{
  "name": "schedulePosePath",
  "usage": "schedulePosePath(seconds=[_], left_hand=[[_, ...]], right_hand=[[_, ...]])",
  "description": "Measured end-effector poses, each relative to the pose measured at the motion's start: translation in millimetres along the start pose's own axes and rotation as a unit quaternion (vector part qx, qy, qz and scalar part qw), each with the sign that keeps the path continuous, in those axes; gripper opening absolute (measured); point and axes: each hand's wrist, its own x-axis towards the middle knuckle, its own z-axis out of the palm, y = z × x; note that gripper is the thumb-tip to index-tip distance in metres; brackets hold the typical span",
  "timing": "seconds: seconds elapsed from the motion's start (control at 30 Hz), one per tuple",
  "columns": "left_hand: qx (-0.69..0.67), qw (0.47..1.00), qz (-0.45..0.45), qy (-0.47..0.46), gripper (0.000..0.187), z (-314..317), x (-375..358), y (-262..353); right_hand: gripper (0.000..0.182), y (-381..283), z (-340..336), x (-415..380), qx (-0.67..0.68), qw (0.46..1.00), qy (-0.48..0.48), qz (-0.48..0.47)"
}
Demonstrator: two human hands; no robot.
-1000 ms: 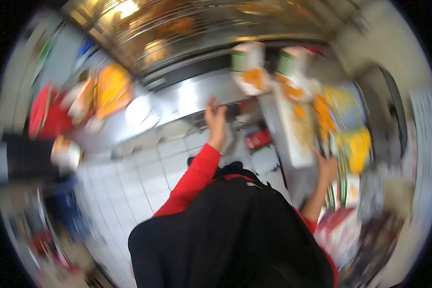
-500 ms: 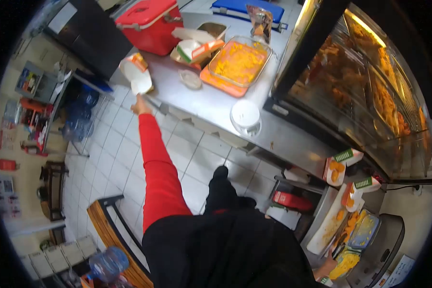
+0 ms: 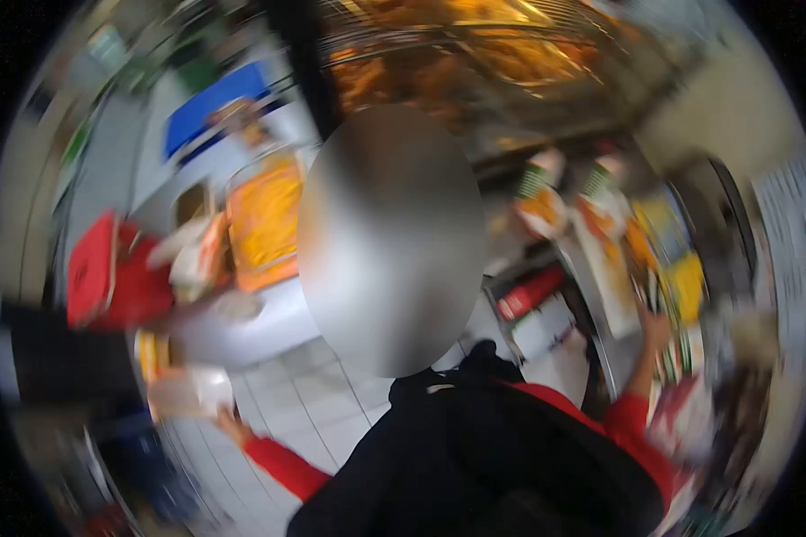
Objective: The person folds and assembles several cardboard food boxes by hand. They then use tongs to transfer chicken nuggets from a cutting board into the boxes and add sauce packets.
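My left hand is closed on the edge of a white paper food box with an orange end, held out past the counter's left end. At the right, my right hand is closed around a dark and silver utensil, blurred, beside the fried food and a yellow heap. Two open boxes of fried pieces, one nearer and one farther right, stand just beyond the long white tray.
A red cooler, more boxes and a basket of yellow-orange food stand on the metal counter. A lit glass food cabinet is at the top. A blurred grey oval hides the middle of the view.
The view has swung to the right, so the counter items appear farther left and my right hand shows more fully. My left hand still holds the box. The grey oval has appeared.
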Motion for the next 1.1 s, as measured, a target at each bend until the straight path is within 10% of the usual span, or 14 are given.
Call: schedulePosePath(seconds=[0.17,0.27,0.4,0.67,0.73,0.83,1.1], left_hand=[[0.183,0.915,-0.214,-0.291,0.066,94.3,-171.7,63.9],[0.169,0.782,-0.355,-0.484,0.069,132.2,-234.7,19.4],[0.229,0.571,-0.319,-0.721,0.073,227.6,-303.3,-3.4],[0.367,0.329,-0.396,-0.775,0.074,340.1,-399.9,-1.7],[0.327,0.328,-0.481,-0.745,0.067,330.1,-392.7,-39.2],[0.265,0.500,-0.520,-0.640,0.060,317.2,-423.8,-59.7],[0.106,0.621,-0.315,-0.710,0.049,390.2,-554.0,-52.6]], right_hand=[[0.087,19.7,9.6,16.1,0.073,0.997,0.013,-0.027],[0.085,16.3,8.5,26.8,0.057,0.996,0.010,-0.061],[0.085,-0.9,16.9,36.4,0.040,0.998,0.003,-0.054],[0.073,2.4,37.2,50.2,0.054,0.994,0.038,-0.087],[0.072,11.5,40.2,51.6,0.054,0.991,0.049,-0.110],[0.070,22.1,45.7,52.1,0.066,0.987,0.053,-0.138],[0.058,42.4,39.5,74.9,0.146,0.975,0.032,-0.163]])
